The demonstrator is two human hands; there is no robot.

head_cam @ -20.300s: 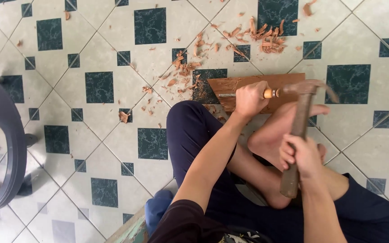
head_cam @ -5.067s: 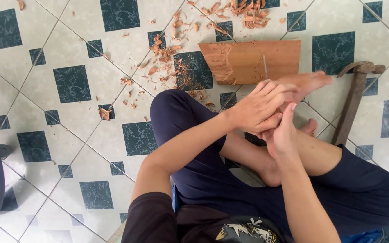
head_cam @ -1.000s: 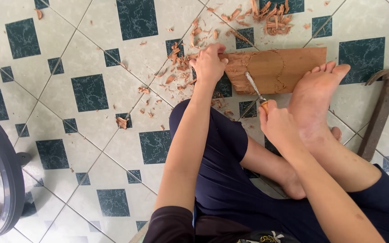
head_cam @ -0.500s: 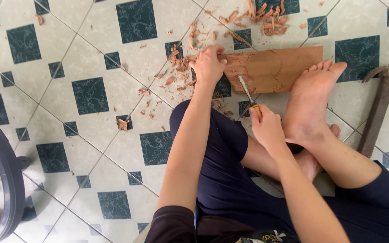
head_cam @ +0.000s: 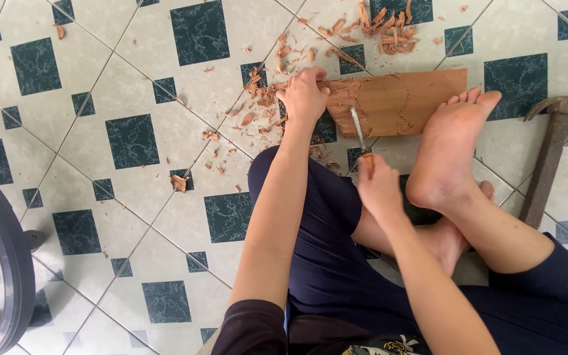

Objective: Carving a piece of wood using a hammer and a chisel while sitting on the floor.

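Observation:
A flat reddish wooden board lies on the tiled floor in front of me, with a curved outline cut into it. My left hand presses down on the board's left end. My right hand grips the wooden handle of a chisel, whose metal blade points up onto the board's near edge. My bare right foot rests with its toes on the board's lower right edge. I sit on the floor in dark trousers.
A hammer with a wooden handle lies on the tiles at the right. Wood chips are heaped behind the board and scattered to its left. A dark curved wheel-like object stands at the left edge.
My right hand has drawn back toward me with the chisel, which now stands more upright at the board's near edge. My left hand and foot have stayed on the board.

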